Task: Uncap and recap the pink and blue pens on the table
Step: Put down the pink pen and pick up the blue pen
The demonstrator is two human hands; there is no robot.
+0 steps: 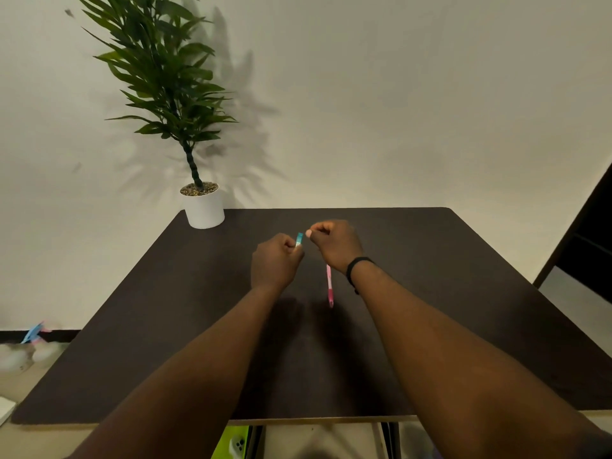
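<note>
My left hand (275, 261) is closed around the blue pen (299, 239); only a short blue end sticks out above the fist. My right hand (334, 243), with a black band on its wrist, is held just right of that end, fingers curled and thumb and forefinger pinched close to it. Whether it holds the cap is hidden by the fingers. The pink pen (329, 285) lies on the dark table (463, 309) below my right wrist, pointing toward me, with nothing touching it.
A white pot with a tall green plant (203, 210) stands at the table's far left corner against the wall. A dark piece of furniture (589, 240) is at the right. Blue and pink clips (33, 332) lie on the floor at the left.
</note>
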